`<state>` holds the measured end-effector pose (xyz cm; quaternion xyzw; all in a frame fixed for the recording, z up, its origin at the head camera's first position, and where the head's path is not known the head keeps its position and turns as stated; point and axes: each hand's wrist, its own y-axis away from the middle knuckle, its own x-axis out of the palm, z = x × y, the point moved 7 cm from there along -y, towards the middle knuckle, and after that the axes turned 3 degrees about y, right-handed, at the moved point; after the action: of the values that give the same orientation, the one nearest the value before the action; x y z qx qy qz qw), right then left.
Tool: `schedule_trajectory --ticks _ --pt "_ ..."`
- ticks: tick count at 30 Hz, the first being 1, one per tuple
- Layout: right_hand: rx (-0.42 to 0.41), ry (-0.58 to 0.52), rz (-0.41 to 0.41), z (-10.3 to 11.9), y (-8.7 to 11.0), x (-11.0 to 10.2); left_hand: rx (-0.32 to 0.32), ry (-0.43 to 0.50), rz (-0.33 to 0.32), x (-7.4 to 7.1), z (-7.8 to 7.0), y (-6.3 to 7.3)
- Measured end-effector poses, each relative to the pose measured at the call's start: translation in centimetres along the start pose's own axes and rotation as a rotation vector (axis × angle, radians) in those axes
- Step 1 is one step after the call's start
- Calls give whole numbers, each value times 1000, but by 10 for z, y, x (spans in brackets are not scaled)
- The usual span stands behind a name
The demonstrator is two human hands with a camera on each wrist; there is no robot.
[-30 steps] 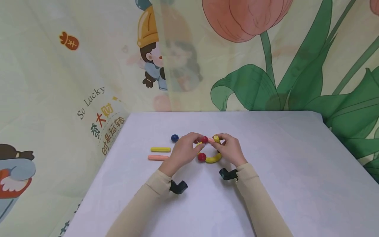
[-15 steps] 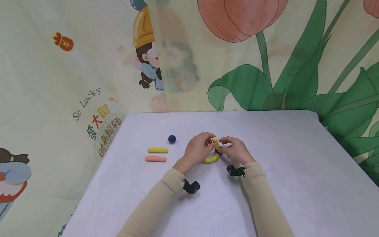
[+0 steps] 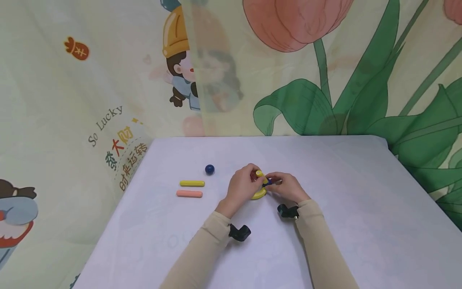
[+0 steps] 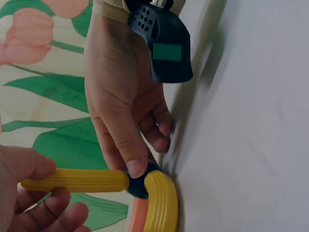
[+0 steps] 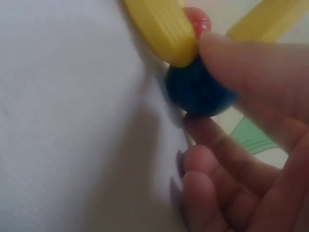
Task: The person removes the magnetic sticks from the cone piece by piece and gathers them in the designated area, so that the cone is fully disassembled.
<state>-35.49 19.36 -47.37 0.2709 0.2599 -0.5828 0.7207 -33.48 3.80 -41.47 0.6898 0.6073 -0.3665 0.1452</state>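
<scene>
My left hand [image 3: 245, 182] pinches the upper end of a straight yellow rod [image 4: 91, 180] that stands tilted over the table. At the rod's lower end is a dark blue ball [image 5: 198, 89], which my right hand [image 3: 288, 186] pinches between thumb and fingers. A curved yellow rod [image 4: 161, 203] joins the same ball and lies low on the table. Beside it, a piece of a pink rod [image 4: 139, 215] shows in the left wrist view. Part of a red ball [image 5: 199, 21] appears behind the yellow pieces in the right wrist view. My left hand hides much of the ring in the head view.
To the left on the white-covered table [image 3: 343, 241] lie a loose yellow rod [image 3: 192, 183], a pink rod [image 3: 189, 194] and a second blue ball [image 3: 209, 169]. A printed cloth [image 3: 223, 120] hangs behind the table's far edge.
My left hand has left the red ball and moved right to the yellow rod's top. My right hand has shifted from that rod down to the blue ball. The rod now leans left.
</scene>
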Motion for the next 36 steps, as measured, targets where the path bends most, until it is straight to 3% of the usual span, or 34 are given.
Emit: schedule_trajectory --ticks 7,11,19,24,36 --pt "-12 15 -19 2 1 4 -56 -170 119 -7 8 2" --pt "-9 -5 -71 -1 5 5 -42 -245 165 -11 7 2" --pt "-64 -22 -176 -7 13 12 -30 -270 175 -15 8 4" --pt "-75 -15 -200 -4 16 15 -85 -321 191 -18 13 4" --pt "-51 24 -217 -2 20 18 -219 -343 276 -14 27 7"
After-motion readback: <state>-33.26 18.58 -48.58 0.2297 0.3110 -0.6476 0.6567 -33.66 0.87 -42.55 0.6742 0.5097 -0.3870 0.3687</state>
